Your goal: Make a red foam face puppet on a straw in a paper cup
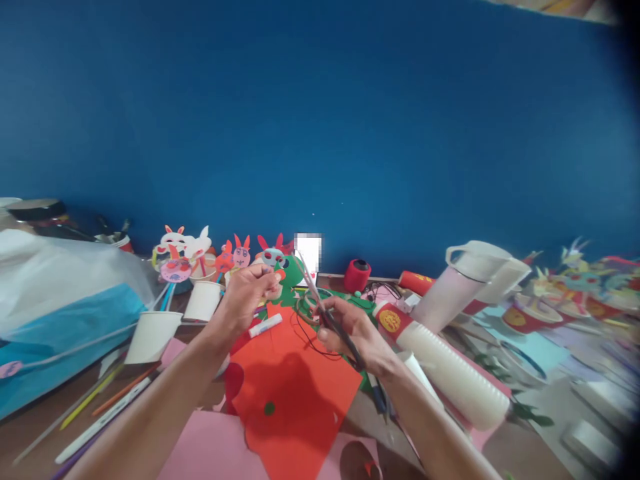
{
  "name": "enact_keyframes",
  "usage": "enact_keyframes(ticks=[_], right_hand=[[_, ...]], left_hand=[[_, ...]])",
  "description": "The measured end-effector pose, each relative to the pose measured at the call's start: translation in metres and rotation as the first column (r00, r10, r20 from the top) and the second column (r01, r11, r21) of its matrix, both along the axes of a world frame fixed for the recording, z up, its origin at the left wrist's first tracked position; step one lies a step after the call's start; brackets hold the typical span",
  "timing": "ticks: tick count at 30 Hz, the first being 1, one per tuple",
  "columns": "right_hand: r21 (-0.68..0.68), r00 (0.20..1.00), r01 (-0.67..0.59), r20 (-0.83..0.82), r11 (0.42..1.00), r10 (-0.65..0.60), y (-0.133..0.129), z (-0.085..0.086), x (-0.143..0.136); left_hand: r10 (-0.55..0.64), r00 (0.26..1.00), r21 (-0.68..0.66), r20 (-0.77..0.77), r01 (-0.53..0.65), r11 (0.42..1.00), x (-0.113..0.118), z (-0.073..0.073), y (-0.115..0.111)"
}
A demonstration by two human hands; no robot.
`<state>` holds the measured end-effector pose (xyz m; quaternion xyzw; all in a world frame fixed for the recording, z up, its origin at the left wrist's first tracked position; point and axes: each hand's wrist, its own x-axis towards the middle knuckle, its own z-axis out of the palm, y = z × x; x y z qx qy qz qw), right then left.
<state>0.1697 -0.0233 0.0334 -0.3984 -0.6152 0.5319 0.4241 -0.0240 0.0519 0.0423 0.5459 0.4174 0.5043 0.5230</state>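
Note:
Raised over the table, my left hand (250, 290) is closed in a pinch on a small orange paper piece (281, 273). My right hand (347, 330) grips scissors (313, 287) with slim metal blades and dark handles; the blades point up and away, apart from the paper piece. Whether the blades are parted is hard to make out. Beneath both hands lies a large orange-red sheet (300, 373) with a small green dot (269, 409) on it. A white glue stick (265, 325) rests near its upper left edge, and green paper (289, 283) lies behind.
Paper cups (153, 337) with animal masks on sticks (176, 267) stand at left, near pens (103, 420) and a plastic bag (60, 320). Stacked cups (450, 367), a white jug (460, 287) and a red speaker-like cylinder (357, 275) are at right. Pink paper (210, 447) lies in front.

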Motion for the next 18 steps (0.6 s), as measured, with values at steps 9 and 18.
enact_keyframes(ticks=[9,18], right_hand=[[-0.097,0.991,-0.131,0.011,0.987,0.132,-0.002,-0.001,-0.009],[-0.100,0.993,-0.117,-0.003,0.988,0.118,-0.001,-0.008,-0.013]], left_hand=[[0.101,0.991,0.094,0.084,-0.109,0.990,-0.010,0.002,0.002],[0.125,0.991,0.120,0.055,-0.131,0.984,-0.006,0.000,0.002]])
